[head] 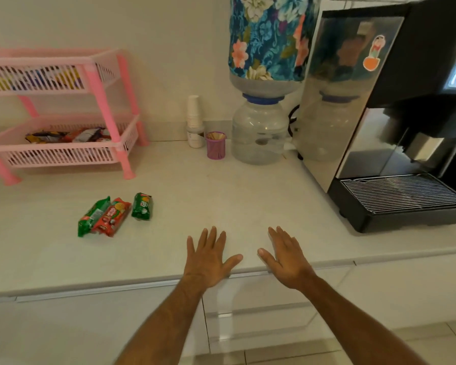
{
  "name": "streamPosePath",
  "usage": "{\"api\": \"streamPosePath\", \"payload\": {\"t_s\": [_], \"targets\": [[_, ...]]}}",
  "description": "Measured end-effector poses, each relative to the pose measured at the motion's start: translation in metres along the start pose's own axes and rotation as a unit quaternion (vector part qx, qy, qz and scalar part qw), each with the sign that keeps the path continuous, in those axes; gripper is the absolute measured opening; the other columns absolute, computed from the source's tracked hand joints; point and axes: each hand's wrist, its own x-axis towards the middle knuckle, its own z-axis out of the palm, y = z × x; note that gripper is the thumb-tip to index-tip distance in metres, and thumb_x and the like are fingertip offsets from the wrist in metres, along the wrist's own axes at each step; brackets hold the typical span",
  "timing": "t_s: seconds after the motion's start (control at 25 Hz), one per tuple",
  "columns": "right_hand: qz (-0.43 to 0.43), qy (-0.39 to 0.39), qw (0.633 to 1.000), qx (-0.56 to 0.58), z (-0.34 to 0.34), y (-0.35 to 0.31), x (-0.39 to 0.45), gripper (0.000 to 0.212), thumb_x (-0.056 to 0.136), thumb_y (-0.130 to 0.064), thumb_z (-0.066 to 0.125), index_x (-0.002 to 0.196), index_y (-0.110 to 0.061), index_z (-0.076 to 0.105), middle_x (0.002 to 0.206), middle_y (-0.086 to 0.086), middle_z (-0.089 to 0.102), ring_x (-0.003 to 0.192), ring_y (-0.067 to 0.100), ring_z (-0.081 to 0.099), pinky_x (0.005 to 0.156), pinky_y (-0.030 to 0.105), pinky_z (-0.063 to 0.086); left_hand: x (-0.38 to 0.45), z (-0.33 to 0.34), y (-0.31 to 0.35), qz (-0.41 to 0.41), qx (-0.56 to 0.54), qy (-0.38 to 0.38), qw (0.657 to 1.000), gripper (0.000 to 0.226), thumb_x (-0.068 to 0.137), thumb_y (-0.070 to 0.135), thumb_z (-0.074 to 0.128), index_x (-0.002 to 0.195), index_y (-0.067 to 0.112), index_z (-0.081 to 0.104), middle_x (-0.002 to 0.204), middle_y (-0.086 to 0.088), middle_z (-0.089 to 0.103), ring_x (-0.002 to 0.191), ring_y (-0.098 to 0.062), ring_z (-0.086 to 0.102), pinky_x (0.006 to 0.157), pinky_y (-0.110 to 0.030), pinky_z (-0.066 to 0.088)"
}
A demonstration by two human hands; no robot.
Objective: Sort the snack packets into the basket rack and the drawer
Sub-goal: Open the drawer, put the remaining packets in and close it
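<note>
Three snack packets lie on the white counter [221, 196]: a long green one [92, 217], a red one [112, 217] touching it, and a short green one [142, 206] slightly apart to the right. The pink two-tier basket rack [63, 156] stands at the back left, with packets in both tiers. My left hand [208, 259] and my right hand [286, 259] rest flat, fingers spread, near the counter's front edge, to the right of the packets, holding nothing. White drawer fronts [261, 312] below the counter are closed.
A water dispenser jar [259, 133] with a floral-covered bottle [269, 38] stands at the back. Beside it are stacked paper cups [194, 111] and a purple stirrer holder [215, 146]. A black and steel coffee machine [379, 127] fills the right side.
</note>
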Motion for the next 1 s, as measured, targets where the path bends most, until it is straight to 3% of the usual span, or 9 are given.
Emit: {"api": "streamPosePath", "payload": {"t_s": [0.08,0.2,0.28,0.36,0.44,0.6,0.84,0.92,1.0], "targets": [[0.022,0.091,0.981,0.171,-0.002,0.002,-0.012,0.060,0.097,-0.044,0.056,0.146,-0.011,0.043,0.150,0.005,0.045,0.139,0.021,0.040,0.116,0.041,0.031,0.000,0.002,-0.001,-0.003,0.019,-0.008,1.000,0.096,0.082,0.086,0.004,0.159,0.029,-0.008,0.166,0.000,-0.018,0.152,-0.022,-0.018,0.119,-0.058,-0.012],[0.161,0.282,0.853,0.409,0.008,0.002,-0.030,0.017,0.086,-0.023,0.077,0.093,-0.012,0.066,0.085,0.008,0.070,0.078,0.028,0.064,0.070,0.039,0.054,0.000,0.004,-0.001,-0.003,0.030,-0.004,1.000,0.098,0.078,0.087,-0.002,0.158,0.030,-0.010,0.166,0.001,-0.019,0.152,-0.021,-0.019,0.120,-0.058,-0.010],[0.296,0.261,0.714,0.578,0.018,0.005,-0.038,0.021,0.084,-0.017,0.078,0.078,-0.009,0.059,0.068,0.009,0.060,0.062,0.026,0.056,0.057,0.035,0.051,0.001,0.006,-0.001,-0.004,0.032,0.005,0.999,0.100,0.076,0.087,-0.005,0.158,0.030,-0.010,0.166,0.001,-0.018,0.152,-0.020,-0.018,0.120,-0.058,-0.010],[0.377,0.168,0.577,0.705,0.026,0.001,-0.041,0.015,0.084,-0.012,0.076,0.084,-0.007,0.061,0.075,0.009,0.057,0.066,0.024,0.056,0.067,0.036,0.055,0.002,0.008,-0.001,-0.003,0.031,0.008,0.999,0.101,0.075,0.087,-0.006,0.158,0.031,-0.009,0.166,0.001,-0.017,0.153,-0.020,-0.017,0.120,-0.058,-0.010],[0.381,0.120,0.536,0.744,0.027,-0.005,-0.037,0.012,0.086,-0.012,0.073,0.092,-0.007,0.064,0.086,0.011,0.058,0.076,0.026,0.059,0.087,0.041,0.055,0.002,0.007,-0.001,-0.002,0.032,0.011,0.999,0.100,0.075,0.087,-0.006,0.158,0.031,-0.009,0.167,0.000,-0.016,0.153,-0.020,-0.017,0.120,-0.058,-0.009],[0.338,0.084,0.529,0.774,0.022,-0.012,-0.033,0.010,0.085,-0.016,0.072,0.091,-0.011,0.064,0.081,0.006,0.059,0.076,0.023,0.058,0.090,0.040,0.053,0.002,0.007,-0.002,0.000,0.030,0.007,1.000,0.100,0.076,0.087,-0.006,0.158,0.031,-0.009,0.167,0.000,-0.017,0.153,-0.020,-0.017,0.120,-0.058,-0.009],[0.359,0.067,0.582,0.726,0.030,-0.003,-0.049,0.015,0.086,-0.023,0.072,0.094,-0.010,0.066,0.080,0.007,0.062,0.076,0.024,0.058,0.073,0.039,0.053,0.002,0.005,-0.002,0.001,0.028,-0.005,1.000,0.095,0.082,0.085,-0.001,0.158,0.030,-0.010,0.167,-0.001,-0.017,0.152,-0.021,-0.018,0.119,-0.059,-0.010],[0.377,0.038,0.647,0.662,0.031,0.006,-0.068,0.024,0.086,-0.028,0.074,0.095,-0.006,0.069,0.086,0.013,0.071,0.079,0.029,0.066,0.071,0.041,0.058,0.002,0.005,-0.002,0.001,0.030,-0.009,1.000,0.095,0.082,0.085,-0.002,0.158,0.029,-0.011,0.166,-0.001,-0.019,0.152,-0.022,-0.019,0.119,-0.059,-0.011],[0.333,0.003,0.789,0.516,0.026,0.013,-0.088,0.030,0.082,-0.038,0.077,0.089,-0.009,0.073,0.084,0.013,0.075,0.073,0.025,0.071,0.069,0.043,0.062,0.003,0.004,-0.001,0.001,0.039,-0.014,0.999,0.096,0.080,0.085,-0.004,0.157,0.029,-0.013,0.166,-0.002,-0.020,0.152,-0.023,-0.020,0.119,-0.060,-0.011]]}}
